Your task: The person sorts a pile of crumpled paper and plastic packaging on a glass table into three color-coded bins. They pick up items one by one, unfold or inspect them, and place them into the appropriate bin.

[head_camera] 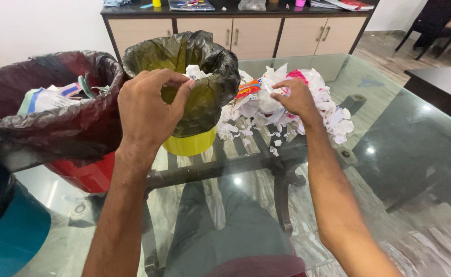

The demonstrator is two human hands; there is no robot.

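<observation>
Here, left hand point(151, 110) hovers at yellow bin point(190, 144) rim; right hand point(297, 97) pinches scraps point(333, 110).

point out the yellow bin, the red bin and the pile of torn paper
yellow bin point(190, 144): head view, on its bare yellow wall below the black liner.
red bin point(88, 174): head view, on its red wall under the dark liner.
pile of torn paper point(333, 110): head view, on white scraps at the pile's right side.

Red bin point(84, 174) with dark liner, blue bin point(15, 236), wooden cabinet point(251, 36), black chair point(433, 23).
</observation>
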